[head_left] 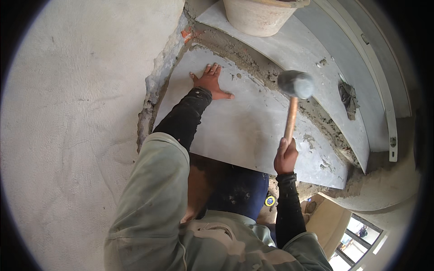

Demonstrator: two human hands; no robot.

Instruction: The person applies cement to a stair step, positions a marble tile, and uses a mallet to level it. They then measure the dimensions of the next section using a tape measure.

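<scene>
All down the left side, shows a rough, off-white plaster wall (81,113), then a jagged, crumbling grey edge (152,90) with an orange-red brick fragment (186,35) near its top. Reaches forward from a loose sage-green sleeve (149,180) over a tight black undersleeve (183,115). Lays the left hand (209,84) palm down, open with fingers spread, on a broad, tapering, pale grey slab (230,126). Has this slab across the middle, just beside the crumbling edge, with mortar blobs (309,140) toward its right end. Shows, along the slab's far side, a rough grey-brown mortar strip (244,52), and beyond it a smeared, whitish round tub (257,18) on a second pale grey slab (312,49). Shows dark blue trousers (239,189) below the near edge, then a small, round yellow-and-blue tape measure (270,200). Grips, with closed right hand (286,157), the wooden handle of a mallet (292,117) with a thick, dark-and-grey head, blurred; cannot tell whether touching anything. Shows farther right a crumpled dark grey cloth (348,100) on the second slab, a barred window (361,237) low down, and a long, pale metal straightedge (393,131) beyond.
</scene>
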